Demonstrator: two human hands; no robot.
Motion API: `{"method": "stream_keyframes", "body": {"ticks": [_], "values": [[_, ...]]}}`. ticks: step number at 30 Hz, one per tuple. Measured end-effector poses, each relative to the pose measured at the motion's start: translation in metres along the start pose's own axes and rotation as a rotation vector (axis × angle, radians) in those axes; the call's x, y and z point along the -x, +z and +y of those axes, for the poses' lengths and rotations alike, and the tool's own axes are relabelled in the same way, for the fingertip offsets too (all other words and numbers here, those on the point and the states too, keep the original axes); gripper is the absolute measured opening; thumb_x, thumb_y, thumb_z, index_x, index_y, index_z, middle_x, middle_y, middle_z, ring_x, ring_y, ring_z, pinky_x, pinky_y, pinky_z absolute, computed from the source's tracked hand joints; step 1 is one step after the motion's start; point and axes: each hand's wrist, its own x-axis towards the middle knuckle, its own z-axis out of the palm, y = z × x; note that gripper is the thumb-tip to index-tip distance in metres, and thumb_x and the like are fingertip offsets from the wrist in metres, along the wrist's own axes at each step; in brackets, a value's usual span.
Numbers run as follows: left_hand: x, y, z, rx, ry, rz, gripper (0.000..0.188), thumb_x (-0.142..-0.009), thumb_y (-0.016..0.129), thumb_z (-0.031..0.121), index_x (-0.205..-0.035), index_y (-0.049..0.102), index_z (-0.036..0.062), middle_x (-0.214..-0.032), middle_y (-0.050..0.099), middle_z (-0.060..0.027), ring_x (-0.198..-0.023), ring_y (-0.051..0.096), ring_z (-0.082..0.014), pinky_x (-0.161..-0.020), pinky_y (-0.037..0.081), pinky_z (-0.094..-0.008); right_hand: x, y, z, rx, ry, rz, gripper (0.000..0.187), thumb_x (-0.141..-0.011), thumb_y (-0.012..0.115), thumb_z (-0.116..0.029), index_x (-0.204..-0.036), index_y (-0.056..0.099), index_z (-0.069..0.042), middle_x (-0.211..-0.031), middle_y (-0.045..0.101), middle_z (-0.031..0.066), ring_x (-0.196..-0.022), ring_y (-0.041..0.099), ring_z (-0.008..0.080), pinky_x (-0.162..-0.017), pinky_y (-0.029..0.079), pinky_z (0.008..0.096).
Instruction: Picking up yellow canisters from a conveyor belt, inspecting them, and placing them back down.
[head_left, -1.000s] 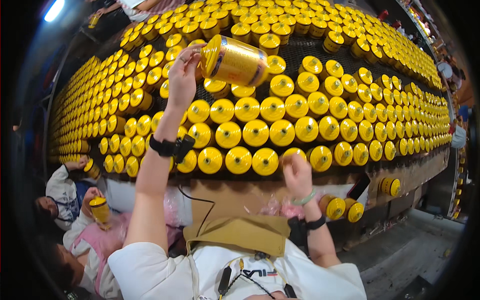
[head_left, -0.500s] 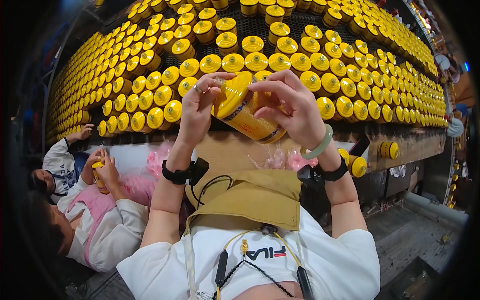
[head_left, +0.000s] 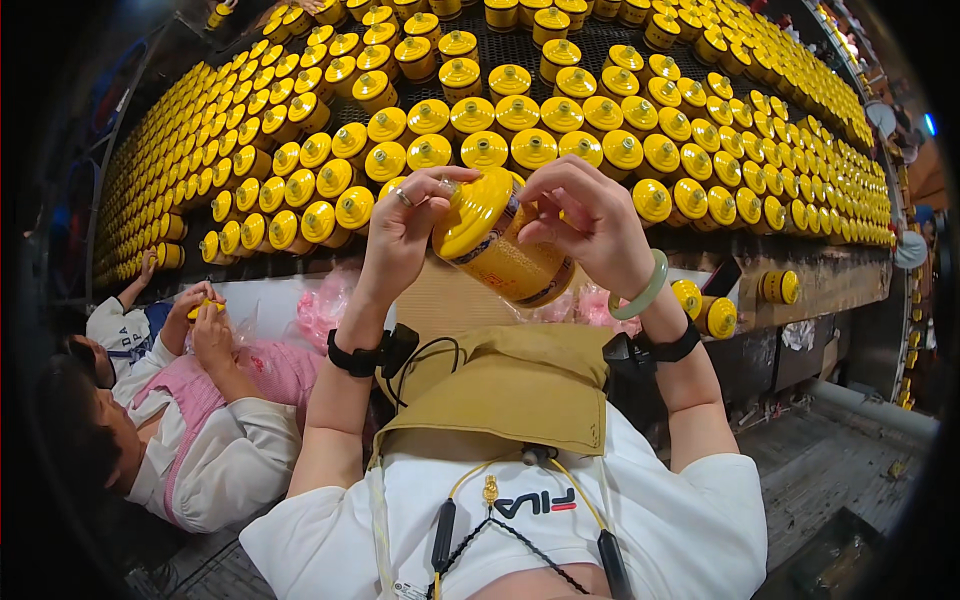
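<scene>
I hold one yellow canister (head_left: 497, 243) tilted in front of my chest, its domed top pointing up and to the left. My left hand (head_left: 405, 225) grips its top rim, a ring on one finger. My right hand (head_left: 585, 215) holds the canister's right side, fingers bent over the top; a pale green bangle sits on that wrist. Just beyond my hands a dark mesh rack (head_left: 600, 45) carries rows of several identical yellow canisters (head_left: 485, 150).
A seated person (head_left: 190, 420) in white and pink at lower left holds a small yellow piece in both hands (head_left: 205, 315). Loose yellow canisters (head_left: 705, 305) lie on the wooden ledge at right. Pink bags (head_left: 320, 305) sit under the rack.
The canister came down from the rack to my chest. My right hand joined it, and both hands have since turned it so the top faces up-left.
</scene>
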Motion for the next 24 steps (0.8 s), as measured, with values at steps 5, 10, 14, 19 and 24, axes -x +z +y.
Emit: {"method": "stream_keyframes", "body": {"ticks": [5,10,14,19,24], "values": [[0.003,-0.003,0.009,-0.082,0.035,0.016,0.008,-0.093,0.05,-0.001,-0.091,0.057,0.0011,-0.115,0.065,-0.0135,-0.104,0.059,-0.0185,-0.09,0.045,-0.0296,0.005,0.005,-0.006,0.015,-0.009,-0.002,0.026,-0.072,0.077,-0.003,-0.097,0.069,-0.008,-0.09,0.059,0.0024,-0.07,0.054,0.0119,-0.061,0.043,0.0248],[0.009,-0.005,0.009,-0.097,0.035,0.031,0.009,-0.093,0.049,-0.002,-0.091,0.057,0.0004,-0.115,0.065,-0.0136,-0.106,0.06,-0.0208,-0.091,0.045,-0.0311,0.011,0.009,-0.006,0.04,0.005,-0.041,0.028,-0.073,0.076,0.0,-0.099,0.07,-0.009,-0.092,0.06,0.0024,-0.072,0.055,0.0116,-0.061,0.043,0.0241],[0.011,-0.005,0.011,-0.144,0.071,0.014,0.008,-0.093,0.05,-0.002,-0.091,0.057,-0.0003,-0.115,0.064,-0.0138,-0.108,0.06,-0.0218,-0.093,0.045,-0.0315,0.016,0.017,-0.004,-0.046,0.013,0.022,0.028,-0.072,0.076,0.001,-0.098,0.071,-0.01,-0.092,0.061,0.0022,-0.071,0.054,0.0114,-0.06,0.042,0.0239],[0.015,-0.006,0.013,-0.103,0.061,0.029,0.008,-0.093,0.05,-0.003,-0.091,0.057,-0.0003,-0.116,0.064,-0.0142,-0.11,0.06,-0.0228,-0.093,0.045,-0.0318,0.016,0.019,0.0,-0.013,-0.069,0.0,0.032,-0.072,0.076,0.0,-0.102,0.07,-0.01,-0.091,0.061,0.0033,-0.071,0.056,0.0125,-0.061,0.043,0.0248],[0.016,-0.01,0.013,-0.125,0.088,0.017,0.008,-0.092,0.05,-0.004,-0.092,0.057,-0.0005,-0.117,0.064,-0.0145,-0.11,0.06,-0.0235,-0.094,0.046,-0.0328,0.009,0.02,-0.009,0.018,-0.031,0.035,0.02,-0.077,0.072,0.001,-0.095,0.066,-0.006,-0.087,0.059,0.0058,-0.073,0.059,0.0174,-0.064,0.046,0.0277]]}}
